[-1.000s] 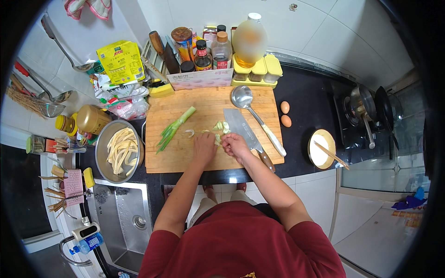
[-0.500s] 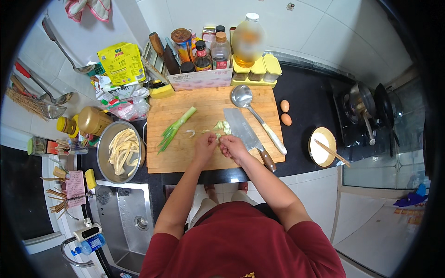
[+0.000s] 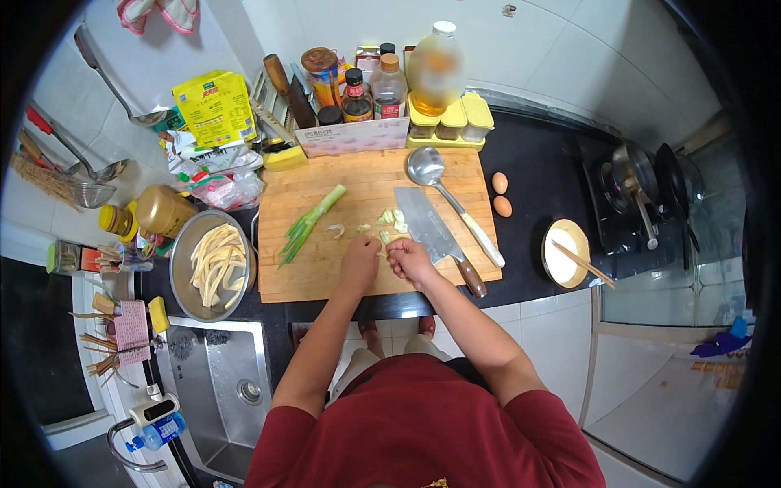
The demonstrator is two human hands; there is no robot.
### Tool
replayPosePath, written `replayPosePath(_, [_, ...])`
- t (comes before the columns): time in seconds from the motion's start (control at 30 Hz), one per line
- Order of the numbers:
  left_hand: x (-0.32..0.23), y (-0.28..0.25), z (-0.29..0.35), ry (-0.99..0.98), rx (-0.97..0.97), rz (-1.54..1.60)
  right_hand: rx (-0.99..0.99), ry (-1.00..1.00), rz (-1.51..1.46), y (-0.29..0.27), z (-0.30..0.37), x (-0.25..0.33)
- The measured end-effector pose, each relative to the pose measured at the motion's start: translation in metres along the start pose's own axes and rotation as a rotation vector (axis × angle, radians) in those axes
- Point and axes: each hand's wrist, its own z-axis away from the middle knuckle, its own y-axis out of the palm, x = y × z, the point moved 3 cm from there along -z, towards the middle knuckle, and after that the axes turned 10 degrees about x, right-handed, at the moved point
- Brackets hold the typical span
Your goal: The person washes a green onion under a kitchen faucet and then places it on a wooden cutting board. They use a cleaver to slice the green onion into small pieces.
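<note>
My left hand (image 3: 360,263) and my right hand (image 3: 411,262) are close together over the front half of the wooden cutting board (image 3: 309,272). Both have their fingers pinched; what lies between the fingertips is too small to make out. Just beyond them are pale garlic cloves (image 3: 397,218), with another pale green clove (image 3: 385,236) right at the fingertips. A scrap of pale peel (image 3: 336,231) lies to the left, near a length of green onion (image 3: 313,224). Flat beside my right hand rests a cleaver (image 3: 426,224), its wooden handle toward me.
Right of the cleaver lies a steel ladle (image 3: 455,203). Two eggs (image 3: 501,195) and a bowl (image 3: 561,272) with chopsticks (image 3: 587,265) sit on the dark counter. A metal basin (image 3: 185,281) of pale strips stands left, above the sink (image 3: 215,382). Bottles (image 3: 388,85) line the back.
Both hands stay close together and have shifted slightly. The pale green clove that was between the fingertips now shows just beyond them.
</note>
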Motion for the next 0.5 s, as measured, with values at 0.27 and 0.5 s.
replayPosePath(0.27, [0.011,0.004,0.001,-0.283,0.146,0.824,0.059,-0.103,-0.056,0.005,0.008,0.005])
replayPosePath(0.5, [0.003,-0.008,0.002,-0.318,0.136,1.161,0.08,-0.142,-0.164,0.011,0.013,0.019])
